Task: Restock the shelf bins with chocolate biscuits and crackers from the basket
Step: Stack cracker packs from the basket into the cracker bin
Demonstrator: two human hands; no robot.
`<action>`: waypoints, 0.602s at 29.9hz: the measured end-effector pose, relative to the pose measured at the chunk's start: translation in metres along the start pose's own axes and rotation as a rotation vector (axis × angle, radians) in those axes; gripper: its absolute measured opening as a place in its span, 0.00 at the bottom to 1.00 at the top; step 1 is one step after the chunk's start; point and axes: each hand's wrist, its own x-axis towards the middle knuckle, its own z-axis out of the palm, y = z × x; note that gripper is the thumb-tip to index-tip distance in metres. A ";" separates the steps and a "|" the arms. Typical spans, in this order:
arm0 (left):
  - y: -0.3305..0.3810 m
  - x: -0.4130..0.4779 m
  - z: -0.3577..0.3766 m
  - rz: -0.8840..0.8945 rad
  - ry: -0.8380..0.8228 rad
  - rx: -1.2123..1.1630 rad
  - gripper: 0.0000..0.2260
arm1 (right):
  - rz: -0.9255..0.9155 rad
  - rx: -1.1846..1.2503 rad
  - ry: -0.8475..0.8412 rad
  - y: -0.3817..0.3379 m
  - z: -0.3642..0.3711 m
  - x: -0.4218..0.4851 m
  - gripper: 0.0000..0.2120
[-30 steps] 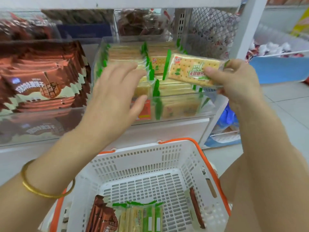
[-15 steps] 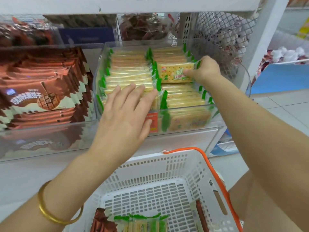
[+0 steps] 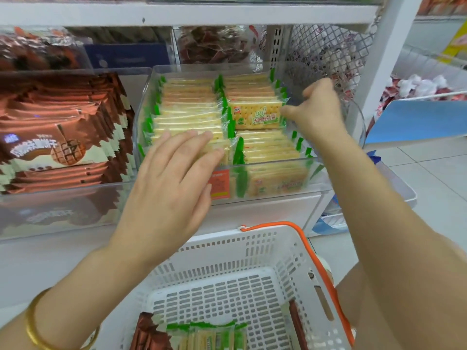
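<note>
A clear shelf bin (image 3: 314,181) holds two rows of green-edged cracker packs. One cracker pack (image 3: 255,114) lies flat, label up, on top of the right row. My right hand (image 3: 321,109) is at that pack's right end; its thumb touches the wrapper edge and its curled fingers stay clear of it. My left hand (image 3: 174,178) rests flat, fingers straight, on the front of the left row. To the left, brown chocolate biscuit packs (image 3: 63,137) fill another clear bin. Below, the white basket (image 3: 252,248) holds more cracker packs (image 3: 209,337) and a chocolate biscuit pack (image 3: 149,334).
The shelf board (image 3: 202,11) above hangs low over the bins. A wire mesh panel (image 3: 326,51) and a white upright post (image 3: 394,46) close off the right side. Tiled floor (image 3: 434,178) lies to the right. An orange handle (image 3: 316,261) runs along the basket's right rim.
My right hand carried the cracker pack into the bin, laid it on the right row and loosened its grip. My left hand moved forward and settled on the left row.
</note>
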 end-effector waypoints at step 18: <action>-0.004 -0.165 0.018 -0.055 -0.885 -0.054 0.14 | 0.271 -0.491 -1.299 0.254 0.227 -0.292 0.34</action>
